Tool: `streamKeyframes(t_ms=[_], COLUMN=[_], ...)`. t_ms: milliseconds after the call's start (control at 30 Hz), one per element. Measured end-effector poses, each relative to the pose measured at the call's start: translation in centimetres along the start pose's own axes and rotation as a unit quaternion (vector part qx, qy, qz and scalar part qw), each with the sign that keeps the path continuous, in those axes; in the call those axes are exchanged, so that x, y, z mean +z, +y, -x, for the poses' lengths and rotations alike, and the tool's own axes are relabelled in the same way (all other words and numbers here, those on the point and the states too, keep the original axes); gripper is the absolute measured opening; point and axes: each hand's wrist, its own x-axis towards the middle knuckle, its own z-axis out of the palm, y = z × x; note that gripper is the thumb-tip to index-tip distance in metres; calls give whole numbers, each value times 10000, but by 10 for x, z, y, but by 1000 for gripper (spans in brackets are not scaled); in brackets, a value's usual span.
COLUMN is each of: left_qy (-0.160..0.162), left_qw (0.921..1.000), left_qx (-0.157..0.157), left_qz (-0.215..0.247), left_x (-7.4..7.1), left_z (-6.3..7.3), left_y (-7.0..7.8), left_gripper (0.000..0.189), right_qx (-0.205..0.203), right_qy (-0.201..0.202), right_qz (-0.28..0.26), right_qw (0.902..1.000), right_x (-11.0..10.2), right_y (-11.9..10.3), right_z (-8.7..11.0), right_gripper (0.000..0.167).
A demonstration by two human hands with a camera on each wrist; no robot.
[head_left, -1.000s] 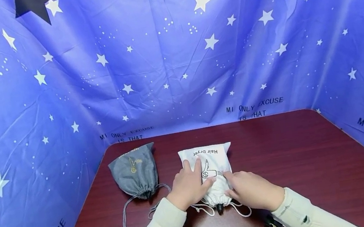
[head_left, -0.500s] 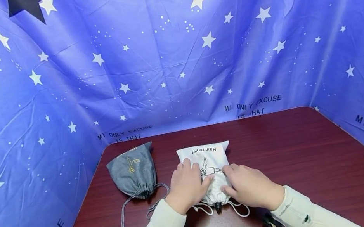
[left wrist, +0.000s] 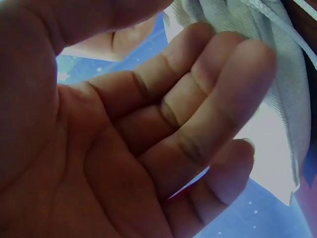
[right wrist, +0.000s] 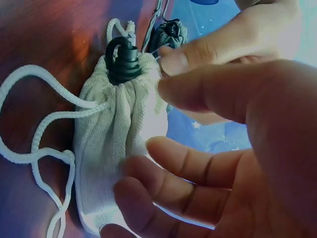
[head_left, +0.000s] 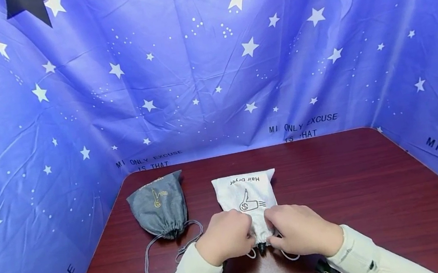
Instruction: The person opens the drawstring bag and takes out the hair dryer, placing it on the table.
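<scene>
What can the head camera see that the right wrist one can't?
Only the head view: the words "Hair Dryer" on the white bag, and both sleeves. Only the right wrist view: the palm side of the right grip and the black loop poking from the bag. Both: the white bag, its white string, the gray bag and the table.

On the table [head_left: 335, 175], 1 pouch [head_left: 160, 211] lies left of the other pouch [head_left: 248, 192].
</scene>
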Motion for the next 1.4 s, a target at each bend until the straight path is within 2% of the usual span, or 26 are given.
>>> streamKeyframes(t_ms=[67,233,367,633,1067,1400], left_qy=[31,58,272,358,482,776], left_qw=[9998,9987,9968,9953,9952,9942], left_qx=[58,-97,-167,-201,12,48], left_qz=[-193,-500,-731,-877,-857,-750], left_x=[0,6,12,14,14,9], left_z=[1,0,-2,-4,-5,-4], left_y=[2,3,4,5,7,6], left_gripper=[46,45,41,44,44,39], right_qx=[-50,-133,-151,-142,-211,-181], right_qy=[-53,-117,-40,164,336,607], right_qz=[-6,47,113,271,183,-12], right_qw=[10000,9998,9998,9994,9990,9980], right_x=[0,1,7,20,17,7], right_y=[0,0,2,5,6,5], right_z=[1,1,0,-3,-5,-5], right_gripper=[30,36,41,52,38,32])
